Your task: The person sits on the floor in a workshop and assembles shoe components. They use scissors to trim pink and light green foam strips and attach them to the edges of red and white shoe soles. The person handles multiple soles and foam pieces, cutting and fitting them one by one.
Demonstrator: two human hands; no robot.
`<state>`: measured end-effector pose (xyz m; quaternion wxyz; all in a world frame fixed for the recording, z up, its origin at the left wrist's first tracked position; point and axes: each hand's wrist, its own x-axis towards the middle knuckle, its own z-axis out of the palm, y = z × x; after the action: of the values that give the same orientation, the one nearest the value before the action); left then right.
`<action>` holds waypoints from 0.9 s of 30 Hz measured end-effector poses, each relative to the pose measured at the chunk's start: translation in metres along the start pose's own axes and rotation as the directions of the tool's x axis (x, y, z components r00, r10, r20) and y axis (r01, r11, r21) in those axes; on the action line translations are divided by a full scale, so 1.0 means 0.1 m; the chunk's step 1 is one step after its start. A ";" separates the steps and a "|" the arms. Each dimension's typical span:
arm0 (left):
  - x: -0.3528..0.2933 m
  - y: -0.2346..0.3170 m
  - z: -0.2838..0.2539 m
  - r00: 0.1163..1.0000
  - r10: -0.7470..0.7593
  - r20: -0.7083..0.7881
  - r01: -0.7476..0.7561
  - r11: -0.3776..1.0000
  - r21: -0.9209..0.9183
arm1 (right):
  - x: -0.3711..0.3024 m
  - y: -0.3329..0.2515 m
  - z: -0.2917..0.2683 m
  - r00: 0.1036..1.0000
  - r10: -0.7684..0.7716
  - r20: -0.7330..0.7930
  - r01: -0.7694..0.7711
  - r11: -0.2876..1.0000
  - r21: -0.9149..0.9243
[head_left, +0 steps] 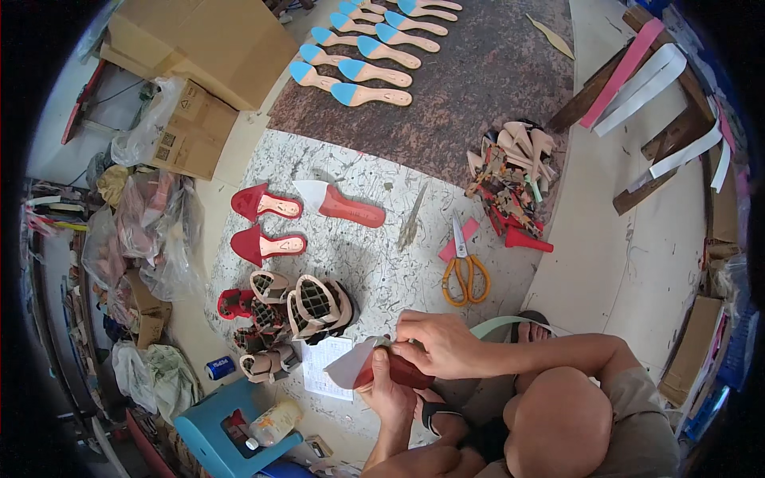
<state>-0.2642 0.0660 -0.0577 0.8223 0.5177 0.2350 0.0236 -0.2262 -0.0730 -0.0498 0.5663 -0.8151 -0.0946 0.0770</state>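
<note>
1. Across the floor we had a white, dark-streaked sheet [374, 171] and, beyond it, a dark mottled sheet [486, 88], where pale soles [381, 95] with blue ends lay in rows.
2. At the upper left we had a big cardboard box [203, 48], with a smaller carton [195, 131] just below it and clear plastic bags [171, 247] nearer to us.
3. At the upper right stood a wooden frame [590, 89] with pink and white strips [641, 88] draped over it.
4. Near our left side we had a blue stool [199, 426], with a bottle [275, 422] lying against it.
5. At lower centre our left hand [388, 396] was clamped on a red-brown sole [408, 376] with a white end, thumb on top. Our right hand [434, 346] touched its upper edge with bent fingers; we could not tell whether the tips gripped it.
6. Farther from us, scissors [462, 267] with orange handles lay across a pink scrap [470, 231].
7. To the left of them lay a similar white-ended sole [351, 212] and two red slippers [279, 244]; nearer to us, strappy sandals [315, 303] were clustered beside a sheet of paper [327, 378].
8. Near the stool lay a blue can [220, 367].
</note>
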 end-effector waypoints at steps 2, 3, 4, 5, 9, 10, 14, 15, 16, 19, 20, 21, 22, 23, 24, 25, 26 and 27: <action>0.02 -0.03 -0.04 1.000 0.010 -0.006 -0.010 1.000 -0.001 | -0.02 0.05 0.01 1.000 0.011 0.027 -0.010 1.000 -0.005; 0.06 -0.07 -0.05 1.000 0.011 -0.008 -0.011 1.000 -0.004 | -0.02 0.08 0.00 1.000 0.009 0.026 -0.009 1.000 0.001; 0.09 -0.09 -0.06 1.000 0.012 -0.009 -0.012 1.000 -0.006 | -0.02 0.11 -0.01 1.000 0.006 0.026 -0.007 1.000 0.008; 0.08 -0.10 -0.06 1.000 -0.002 0.019 0.002 1.000 -0.009 | -0.02 0.11 0.00 0.999 -0.008 -0.052 0.010 0.999 0.041; 0.03 -0.06 0.05 0.998 -0.035 0.058 0.037 0.999 -0.035 | 0.02 0.06 0.02 0.985 -0.040 -0.167 0.043 0.999 0.011; 0.03 -0.05 0.06 0.998 -0.035 0.050 0.037 0.998 -0.044 | 0.03 0.06 0.02 0.988 -0.047 -0.148 0.042 0.999 -0.033; 0.03 -0.10 0.01 1.000 0.000 0.022 0.000 1.000 -0.005 | -0.02 0.11 0.02 0.999 0.026 -0.048 -0.028 0.998 -0.048; 0.03 -0.11 -0.01 1.000 0.010 0.007 -0.010 1.000 -0.007 | -0.04 0.11 0.02 0.999 0.036 -0.023 -0.037 0.999 -0.034; 0.03 -0.11 -0.02 1.000 0.020 -0.009 -0.020 1.000 -0.010 | -0.05 0.12 0.01 0.999 0.046 0.002 -0.046 0.999 -0.021; 0.03 -0.13 -0.13 1.000 0.018 0.022 -0.019 0.999 0.034 | -0.08 0.13 -0.03 0.995 0.056 0.088 -0.059 0.998 0.035; 0.03 -0.12 -0.13 1.000 0.011 0.019 -0.011 1.000 0.000 | -0.09 0.14 -0.01 0.994 0.060 0.090 -0.064 0.997 0.041; 0.05 -0.11 -0.08 1.000 0.006 0.020 -0.005 0.999 -0.038 | -0.09 0.15 0.01 0.994 0.062 0.089 -0.066 0.997 0.044; 0.06 -0.10 -0.05 1.000 0.001 0.022 0.001 0.997 -0.075 | -0.09 0.15 0.02 0.994 0.064 0.088 -0.068 0.997 0.046; 0.06 -0.08 -0.06 0.997 0.018 0.080 -0.015 0.999 -0.039 | -0.10 0.14 0.01 0.994 0.062 0.087 -0.069 0.995 0.078; 0.07 -0.07 -0.08 0.990 0.032 0.140 -0.031 0.999 -0.006 | -0.10 0.13 -0.01 0.994 0.061 0.086 -0.070 0.992 0.108; 0.08 -0.04 -0.09 0.979 0.043 0.199 -0.050 0.998 0.026 | -0.10 0.12 -0.03 0.995 0.060 0.085 -0.071 0.988 0.137; 0.09 0.00 -0.08 0.981 0.058 0.186 -0.045 0.996 -0.071 | -0.10 0.11 -0.06 0.994 0.086 0.072 -0.098 0.979 0.177; 0.09 0.09 -0.03 0.983 0.071 0.167 -0.043 0.985 -0.167 | -0.09 0.11 -0.10 0.992 0.112 0.064 -0.124 0.968 0.219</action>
<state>-0.2556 0.0755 -0.0542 0.8780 0.4555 0.1456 0.0216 -0.2322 -0.0882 -0.0570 0.6458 -0.7485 -0.0511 0.1416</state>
